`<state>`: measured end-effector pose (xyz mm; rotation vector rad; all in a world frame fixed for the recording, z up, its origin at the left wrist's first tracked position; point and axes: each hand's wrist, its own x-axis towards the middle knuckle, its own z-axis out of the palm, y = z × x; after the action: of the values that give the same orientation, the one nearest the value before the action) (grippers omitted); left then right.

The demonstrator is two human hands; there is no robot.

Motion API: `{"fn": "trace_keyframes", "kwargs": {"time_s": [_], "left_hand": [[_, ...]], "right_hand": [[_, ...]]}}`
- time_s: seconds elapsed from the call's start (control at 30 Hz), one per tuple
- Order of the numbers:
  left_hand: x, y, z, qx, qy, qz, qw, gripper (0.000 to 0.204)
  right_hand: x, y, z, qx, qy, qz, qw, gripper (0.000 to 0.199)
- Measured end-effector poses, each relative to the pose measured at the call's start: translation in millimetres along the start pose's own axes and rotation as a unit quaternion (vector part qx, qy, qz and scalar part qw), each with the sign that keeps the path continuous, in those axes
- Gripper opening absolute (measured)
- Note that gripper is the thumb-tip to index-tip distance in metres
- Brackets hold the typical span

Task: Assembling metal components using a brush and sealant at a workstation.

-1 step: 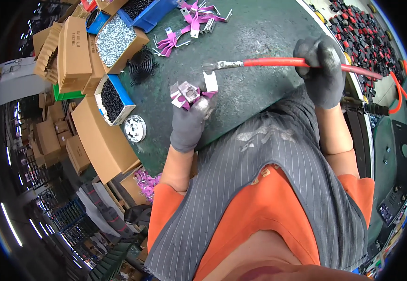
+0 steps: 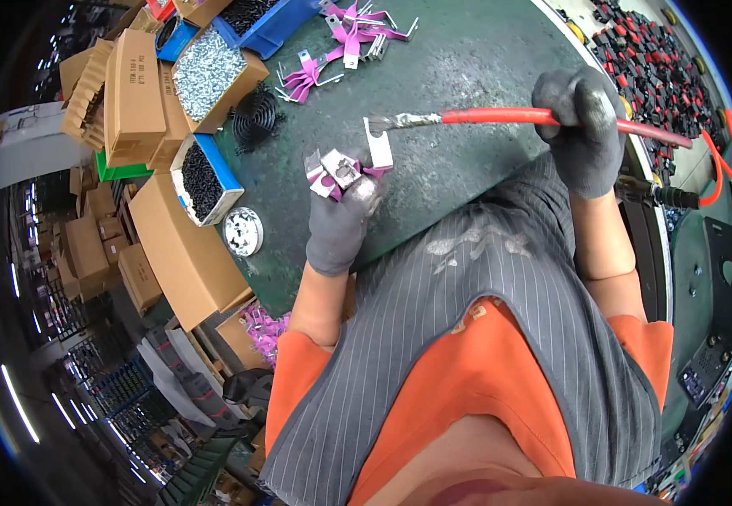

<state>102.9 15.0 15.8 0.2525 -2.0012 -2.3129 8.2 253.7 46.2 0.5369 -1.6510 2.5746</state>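
In a grey glove, my left hand (image 2: 339, 228) is closed around a bunch of purple metal brackets (image 2: 342, 169) with bare silvery ends. One flat, pale bracket end (image 2: 378, 148) stands up from the bunch on its right side. My right hand (image 2: 583, 131), gloved in grey with pale smears, grips a brush (image 2: 496, 115) by its long red handle. The brush lies nearly level, pointing left. Its dark bristles (image 2: 380, 125) meet the top of that upright bracket end. Behind my hands, more purple brackets (image 2: 305, 78) lie on the green tabletop (image 2: 458, 63).
A small round white tub (image 2: 243, 232) stands left of my left hand. Past it are a box of black screws (image 2: 203, 181), a carton of silvery screws (image 2: 208, 74) and a blue bin (image 2: 273, 29). A black coil (image 2: 255, 118) lies nearby. Red and black parts (image 2: 656, 76) are heaped right.
The brush tip has dropped slightly, from just above the upright bracket end onto its top. My right hand has shifted a little to the right with it.
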Motion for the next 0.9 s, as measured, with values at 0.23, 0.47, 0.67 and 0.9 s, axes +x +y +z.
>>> {"fn": "trace_keyframes", "kwargs": {"time_s": [0.23,0.47,0.67,0.9], "left_hand": [[1.9,-3.4,-10.3,0.043,-0.039,-0.017,0.998,0.033],[32.8,3.9,-27.8,0.200,0.020,0.128,0.971,0.029],[121.3,7.2,-80.1,0.586,0.142,0.167,0.780,0.031],[160.5,9.5,-61.0,0.782,0.033,0.113,0.612,0.033]], "right_hand": [[-0.5,-5.9,-2.0,0.006,-0.019,-0.053,0.998,0.026],[2.6,7.2,-21.8,-0.075,0.033,0.037,0.996,0.022],[2.4,59.2,-45.8,0.090,0.139,0.180,0.970,0.041],[-0.5,75.5,-54.6,0.158,0.112,0.238,0.952,0.047]]}}
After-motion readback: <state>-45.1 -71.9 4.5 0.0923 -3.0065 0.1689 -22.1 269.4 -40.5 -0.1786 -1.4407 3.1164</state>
